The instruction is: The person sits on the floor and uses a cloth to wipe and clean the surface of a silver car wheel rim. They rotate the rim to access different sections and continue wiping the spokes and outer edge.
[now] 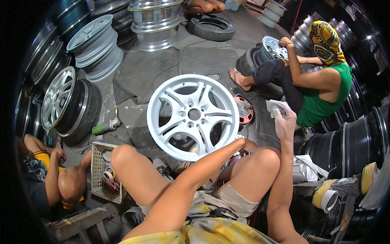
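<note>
1. The white wheel rim (196, 105) lies face up ahead of the person's bent knees.
2. The pale plastic crate (97, 166), with small things inside, stands left of the wheel rim, nearer the person.
3. The green-and-grey power tool (107, 127) lies left of the wheel rim.
4. Hands: the right hand (285, 118), raised right of the wheel rim, grips a pale flat piece (271, 106); the left hand (249, 147), beyond the wheel rim's near right edge, is partly hidden, its grasp impossible to tell.

Bright light on the pale wheel (196, 105) near me, glints along chrome wheels (155, 20), small glaring light (369, 37) upper right, black corners, bowed edges
</note>
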`<state>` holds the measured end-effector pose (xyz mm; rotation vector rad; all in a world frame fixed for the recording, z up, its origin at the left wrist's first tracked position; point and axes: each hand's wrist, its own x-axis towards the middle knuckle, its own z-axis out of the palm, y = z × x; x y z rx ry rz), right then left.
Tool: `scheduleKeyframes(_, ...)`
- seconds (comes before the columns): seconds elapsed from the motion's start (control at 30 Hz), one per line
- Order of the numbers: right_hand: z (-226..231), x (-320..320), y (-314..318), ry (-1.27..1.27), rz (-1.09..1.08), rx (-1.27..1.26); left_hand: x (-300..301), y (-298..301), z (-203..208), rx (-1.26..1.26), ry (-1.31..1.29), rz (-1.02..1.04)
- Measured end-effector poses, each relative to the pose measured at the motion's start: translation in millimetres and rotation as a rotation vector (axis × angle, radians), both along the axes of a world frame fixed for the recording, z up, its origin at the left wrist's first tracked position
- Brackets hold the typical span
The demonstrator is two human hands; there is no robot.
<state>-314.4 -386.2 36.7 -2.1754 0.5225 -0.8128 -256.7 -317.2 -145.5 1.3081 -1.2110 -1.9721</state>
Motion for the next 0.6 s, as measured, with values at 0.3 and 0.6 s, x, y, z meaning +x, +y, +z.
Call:
scheduleKeyframes(0.3, 10.1, 25.8, 24.9, 0.079, 0.148, -0.115, 7.9, -27.2, -97.8, 0.087, 0.358, -0.032)
scheduleKeyframes(0.6, 1.7, 21.7, 19.8, 0.163, 0.171, -0.113, 15.1, -15.4, -31.3, -0.079, 0.146, -0.028)
